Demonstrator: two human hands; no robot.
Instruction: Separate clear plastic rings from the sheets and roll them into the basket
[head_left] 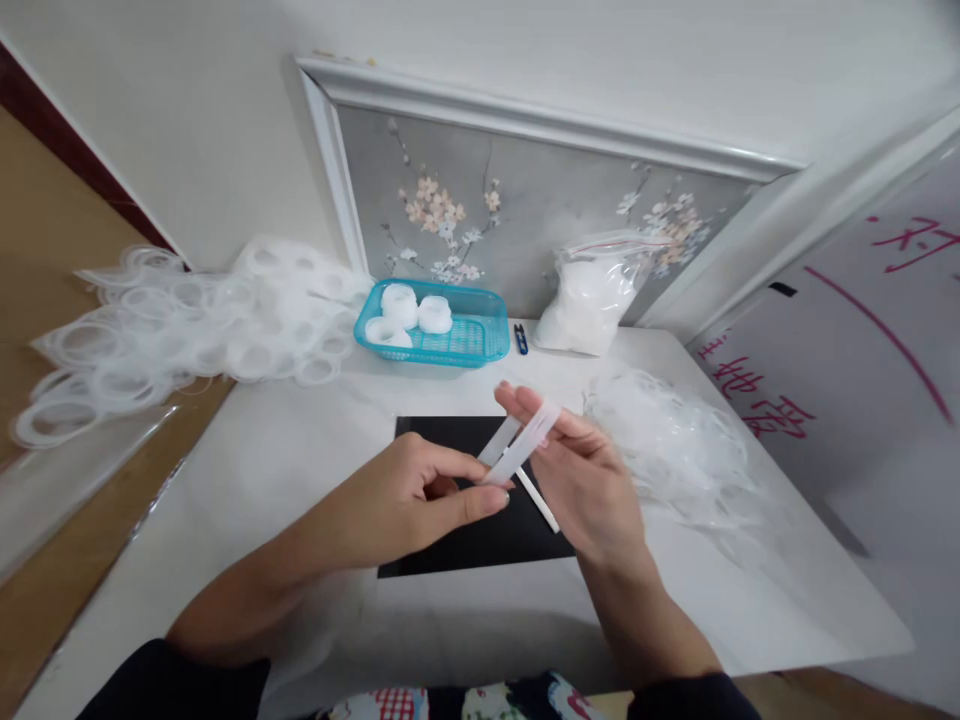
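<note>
A: Table [315,450] first, since it's the biggest thing before you. What lies on it?

B: White top, with a heap of clear plastic rings [172,330] spilling over your far left edge, and a looser pile of thin clear loops [675,450] on your right. A black mat [480,530] sits in the middle, right under your hands.

A: And at the back?

B: A sealed plastic bag [592,300] of white stuff leans on the flowered panel. Left of it stands a turquoise basket [480,335] with a few white rolls in it. Small blue clippers [520,338] lie between basket and bag.

A: Now your hands.

B: Your left hand [405,505] is curled, thumb and forefinger pinching the near end of a strip [521,450]. Your right hand [581,470] is mostly spread, its fingers stretched out with the far end of the strip lying across them; whether they grip it I cannot tell.

A: What does the strip look like?

B: Milky, half see-through, flat and narrow, like a band pressed flat. It's held in the air above the mat, slanting up from your left fingertips to your right ones. A thin white stick [541,505] lies on the mat just below it.
</note>
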